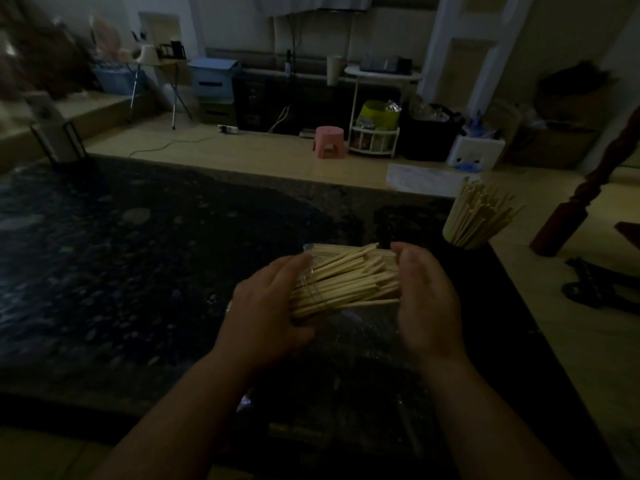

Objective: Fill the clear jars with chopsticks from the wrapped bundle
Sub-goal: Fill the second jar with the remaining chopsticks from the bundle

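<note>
— What worries you from where you're standing?

— The wrapped bundle [346, 278] is off the bench [138, 271], held up between the two hands. The left hand [270, 306] has its fingers curled under the near end with the thumb over the top. The right hand [427, 299] is cupped round the far tips. The sticks inside aren't lying parallel, several are skewed. If the wrap is open at the right hand's end, I'd expect a tilt that way to let them slide out and scatter.

— Onto the bench?

— Or the floor. The bench edge runs just right of the right hand. It's dim in here too, so strays on that dark speckled top would be hard to find.

— And the jar?

— The clear jar [464, 237] stands beyond the right hand and to its right, near that edge, and it's packed already, with the tips fanning out above the rim. Forcing more in could tip it. I can't see another jar.

— What does the bundle look like?

— Pale, slim, wooden-looking sticks, a thick handful, under clear film that catches glints. A thin line crosses them beside the left hand. It could be a band or the edge of the film, I can't tell which.
</note>
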The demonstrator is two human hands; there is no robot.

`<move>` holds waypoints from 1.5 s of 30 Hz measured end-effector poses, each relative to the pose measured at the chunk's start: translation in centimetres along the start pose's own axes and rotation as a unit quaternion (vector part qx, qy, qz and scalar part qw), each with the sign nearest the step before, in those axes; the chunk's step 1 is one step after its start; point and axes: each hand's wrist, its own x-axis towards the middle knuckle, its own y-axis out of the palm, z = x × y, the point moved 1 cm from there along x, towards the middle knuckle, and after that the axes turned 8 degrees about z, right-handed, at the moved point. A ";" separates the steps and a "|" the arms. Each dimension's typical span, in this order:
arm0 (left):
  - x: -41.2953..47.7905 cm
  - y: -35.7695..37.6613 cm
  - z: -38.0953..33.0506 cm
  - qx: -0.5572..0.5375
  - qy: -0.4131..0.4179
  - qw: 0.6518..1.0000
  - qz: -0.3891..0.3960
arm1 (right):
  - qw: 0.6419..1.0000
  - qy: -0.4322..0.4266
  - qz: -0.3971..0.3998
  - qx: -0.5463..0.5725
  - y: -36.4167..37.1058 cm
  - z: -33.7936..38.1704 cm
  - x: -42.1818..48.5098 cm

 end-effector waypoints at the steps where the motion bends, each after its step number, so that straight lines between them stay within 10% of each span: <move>1: 0.0 -0.1 0.0 -0.001 -0.004 1.000 -0.008 | 1.000 -0.004 -0.016 -0.006 -0.3 0.1 0.0; 8: 0.4 -0.8 0.6 -0.025 -0.052 0.997 -0.057 | 0.995 0.081 -0.016 -0.063 -1.2 -1.8 0.3; 15: 0.5 -0.9 1.0 -0.047 -0.089 0.992 -0.075 | 0.923 0.204 0.289 -0.153 -0.1 -2.6 -1.5; 20: 0.8 -1.3 1.5 -0.064 -0.103 0.989 -0.080 | 0.823 0.133 0.429 -0.347 0.8 -3.9 -2.3; 36: 1.8 -2.0 2.0 -0.096 -0.110 0.986 -0.085 | 0.858 0.142 0.187 -0.457 4.8 -11.5 1.9; 45: 2.3 -1.9 3.0 -0.093 -0.122 0.985 -0.076 | 0.725 0.118 0.298 -0.610 6.3 -10.3 6.7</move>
